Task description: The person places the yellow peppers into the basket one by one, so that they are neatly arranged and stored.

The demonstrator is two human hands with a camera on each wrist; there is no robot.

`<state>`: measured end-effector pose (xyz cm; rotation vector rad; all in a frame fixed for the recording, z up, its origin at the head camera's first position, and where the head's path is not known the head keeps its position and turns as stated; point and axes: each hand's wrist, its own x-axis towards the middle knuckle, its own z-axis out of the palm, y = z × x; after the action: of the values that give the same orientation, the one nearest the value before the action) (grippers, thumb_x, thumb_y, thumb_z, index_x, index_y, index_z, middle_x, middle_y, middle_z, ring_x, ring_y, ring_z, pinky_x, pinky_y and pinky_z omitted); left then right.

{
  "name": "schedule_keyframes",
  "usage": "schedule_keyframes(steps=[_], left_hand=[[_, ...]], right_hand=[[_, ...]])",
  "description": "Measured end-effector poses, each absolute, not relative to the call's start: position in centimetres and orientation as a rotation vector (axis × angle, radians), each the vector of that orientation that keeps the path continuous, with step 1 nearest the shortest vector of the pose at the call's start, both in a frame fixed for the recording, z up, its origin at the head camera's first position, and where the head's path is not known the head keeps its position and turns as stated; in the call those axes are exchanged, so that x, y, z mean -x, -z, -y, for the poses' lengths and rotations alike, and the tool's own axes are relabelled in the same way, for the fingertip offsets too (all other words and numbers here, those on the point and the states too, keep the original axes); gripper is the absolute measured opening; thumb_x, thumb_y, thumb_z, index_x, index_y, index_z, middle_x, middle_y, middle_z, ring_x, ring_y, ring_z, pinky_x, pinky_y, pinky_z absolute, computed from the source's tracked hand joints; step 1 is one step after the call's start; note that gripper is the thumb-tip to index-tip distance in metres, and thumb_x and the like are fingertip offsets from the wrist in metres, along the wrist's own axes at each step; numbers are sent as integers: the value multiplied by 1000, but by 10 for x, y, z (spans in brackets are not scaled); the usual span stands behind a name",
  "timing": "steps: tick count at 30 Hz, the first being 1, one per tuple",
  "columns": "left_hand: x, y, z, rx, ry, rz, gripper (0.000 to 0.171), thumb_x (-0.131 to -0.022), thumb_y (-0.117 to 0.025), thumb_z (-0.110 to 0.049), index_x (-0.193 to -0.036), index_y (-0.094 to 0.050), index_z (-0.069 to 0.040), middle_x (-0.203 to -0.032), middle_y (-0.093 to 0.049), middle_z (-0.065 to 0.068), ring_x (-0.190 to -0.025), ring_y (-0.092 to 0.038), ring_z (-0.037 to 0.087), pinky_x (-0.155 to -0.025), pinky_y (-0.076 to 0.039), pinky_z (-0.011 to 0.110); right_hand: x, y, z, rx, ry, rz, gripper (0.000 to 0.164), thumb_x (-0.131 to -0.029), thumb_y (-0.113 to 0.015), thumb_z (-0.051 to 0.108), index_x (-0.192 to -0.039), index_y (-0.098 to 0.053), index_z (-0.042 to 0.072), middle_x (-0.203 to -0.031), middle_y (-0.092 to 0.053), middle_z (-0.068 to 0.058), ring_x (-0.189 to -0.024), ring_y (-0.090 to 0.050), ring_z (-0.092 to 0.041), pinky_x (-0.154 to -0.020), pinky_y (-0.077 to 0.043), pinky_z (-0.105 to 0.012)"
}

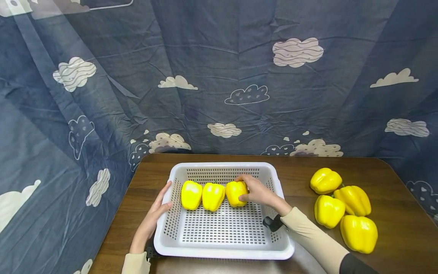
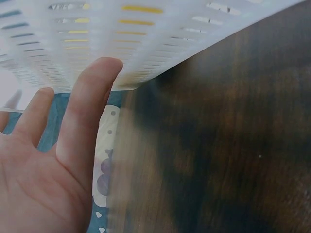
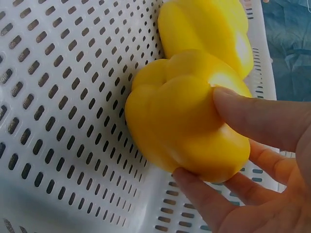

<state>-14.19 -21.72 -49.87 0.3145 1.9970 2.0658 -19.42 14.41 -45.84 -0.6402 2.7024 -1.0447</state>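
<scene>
My right hand [image 1: 256, 191] grips a yellow bell pepper [image 1: 236, 193] inside the white basket [image 1: 222, 253], thumb on one side and fingers on the other. In the right wrist view that bell pepper [image 3: 189, 121] sits close to its neighbour, over the perforated floor. Two more yellow bell peppers, a left one [image 1: 191, 195] and a middle one [image 1: 213, 196], lie in the same row along the basket's back half. At the basket's left wall rests my left hand [image 1: 153, 217], its fingers fairly straight. The left wrist view has the thumb [image 2: 90, 107] extended against the slotted wall.
Several loose yellow bell peppers [image 1: 329, 211] lie clustered on the brown wooden table [image 1: 294, 167], right of the basket. Behind the table hangs a dark blue cloth [image 1: 205, 106] with cloud prints. A black strap piece [image 1: 272, 223] shows by the right wrist.
</scene>
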Motion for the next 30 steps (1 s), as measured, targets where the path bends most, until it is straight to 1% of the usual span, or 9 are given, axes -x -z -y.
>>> schedule_keyframes(steps=[8, 12, 17, 24, 30], left_hand=[[141, 499, 217, -293, -2057, -2008, 63, -99, -43, -16, -153, -16, -32, -159, -4, 7, -135, -24, 44, -94, -39, 58], [141, 499, 217, -295, -2058, -2013, 63, -99, -43, -17, -153, -16, -32, -158, -5, 8, -134, -24, 45, -93, -40, 59], [142, 500, 217, -300, -2058, -2019, 63, -98, -43, -16, -153, -16, -31, -159, -5, 8, -134, -24, 44, -93, -40, 59], [142, 500, 217, -301, -2066, -2004, 63, -99, -43, -15, -153, -16, -31, -159, -4, 9, -134, -24, 45, -93, -39, 60], [143, 500, 217, -330, -2062, -1997, 64, -99, -42, -13, -154, -13, -27, -159, -1, 12, -135, -21, 48, -93, -38, 62]], right_hand=[[193, 456, -144, 613, 1058, -2706, 50, -77, -76, 1, -122, -55, 1, -122, -56, -15, -111, -52, -31, -95, -43, -48], [190, 453, -145, 618, 1085, -2713, 50, -78, -75, 2, -123, -54, 0, -122, -56, -15, -108, -53, -31, -92, -46, -48], [186, 447, -148, 597, 1184, -2693, 51, -80, -73, 3, -127, -53, -1, -128, -54, -16, -113, -52, -35, -93, -45, -50], [180, 432, -161, 629, 1361, -2628, 49, -84, -67, 0, -129, -48, -5, -131, -51, -22, -118, -48, -44, -97, -41, -54], [172, 420, -180, 601, 1446, -2615, 49, -87, -67, 3, -130, -47, -4, -131, -49, -24, -120, -48, -43, -98, -39, -54]])
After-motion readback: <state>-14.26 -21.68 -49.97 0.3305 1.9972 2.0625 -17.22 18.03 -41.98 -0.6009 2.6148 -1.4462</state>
